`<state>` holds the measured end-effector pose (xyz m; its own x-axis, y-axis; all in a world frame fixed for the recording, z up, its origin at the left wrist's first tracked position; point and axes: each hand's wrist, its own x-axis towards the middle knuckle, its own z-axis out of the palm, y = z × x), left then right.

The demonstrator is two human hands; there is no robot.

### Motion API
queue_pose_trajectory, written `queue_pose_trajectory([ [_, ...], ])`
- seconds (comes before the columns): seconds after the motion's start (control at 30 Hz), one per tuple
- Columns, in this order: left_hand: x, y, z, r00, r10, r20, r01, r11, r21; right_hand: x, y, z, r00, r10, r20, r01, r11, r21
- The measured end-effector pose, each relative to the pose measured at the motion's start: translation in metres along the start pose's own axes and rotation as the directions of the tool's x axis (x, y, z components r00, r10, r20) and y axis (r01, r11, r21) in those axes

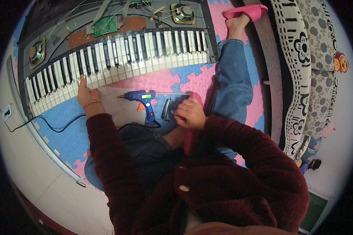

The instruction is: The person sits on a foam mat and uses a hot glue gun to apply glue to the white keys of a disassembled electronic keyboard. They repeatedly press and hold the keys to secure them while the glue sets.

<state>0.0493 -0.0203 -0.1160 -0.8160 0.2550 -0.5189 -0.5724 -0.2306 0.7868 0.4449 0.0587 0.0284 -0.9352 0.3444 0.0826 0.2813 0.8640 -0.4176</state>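
An electronic keyboard [117, 72], its casing opened, lies across the far side of the mat. At its near edge, left of the middle, my left hand [89, 96] grips it, one digit on top of the white keys. My right hand [190, 113] is closed beside a pink slipper [190, 141] on my folded leg; what its curled fingers hold, if anything, is hidden. Between the hands lies a blue glue gun [145, 102] with an orange trigger, a clear glue stick extending from its back. A small dark tool [166, 110] lies just left of my right hand.
Loose wires, a green circuit board [104, 26] and two speakers [183, 14] [37, 54] sit in the open casing. A black cable [53, 128] crosses the mat toward a wall socket [7, 113]. My outstretched leg [233, 78] lies beside a patterned sofa [296, 74].
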Motion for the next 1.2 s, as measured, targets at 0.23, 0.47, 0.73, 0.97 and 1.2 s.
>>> queue_pose_trajectory([
  [0.23, -0.005, 0.007, 0.002, 0.997, -0.072, -0.023, 0.073, 0.997, 0.038, 0.001, -0.001, -0.001, 1.000, -0.003, 0.004, 0.003, 1.000, -0.013],
  [0.47, -0.019, 0.020, 0.019, 0.978, -0.187, -0.092, 0.167, 0.967, -0.191, 0.002, -0.001, -0.003, 1.000, -0.007, 0.012, 0.008, 1.000, -0.015],
  [0.73, -0.011, 0.011, 0.008, 0.979, -0.179, -0.094, 0.173, 0.982, -0.073, 0.000, 0.001, 0.001, 1.000, -0.015, 0.000, 0.015, 1.000, -0.023],
  [0.97, -0.001, -0.008, -0.018, 0.830, 0.481, 0.284, -0.530, 0.517, 0.672, 0.002, 0.002, 0.002, 0.999, -0.017, -0.028, 0.017, 1.000, 0.000],
  [1.2, -0.017, 0.004, 0.015, 0.965, -0.161, -0.205, 0.159, 0.987, -0.024, 0.005, -0.001, -0.002, 1.000, -0.013, 0.012, 0.012, 1.000, 0.021],
])
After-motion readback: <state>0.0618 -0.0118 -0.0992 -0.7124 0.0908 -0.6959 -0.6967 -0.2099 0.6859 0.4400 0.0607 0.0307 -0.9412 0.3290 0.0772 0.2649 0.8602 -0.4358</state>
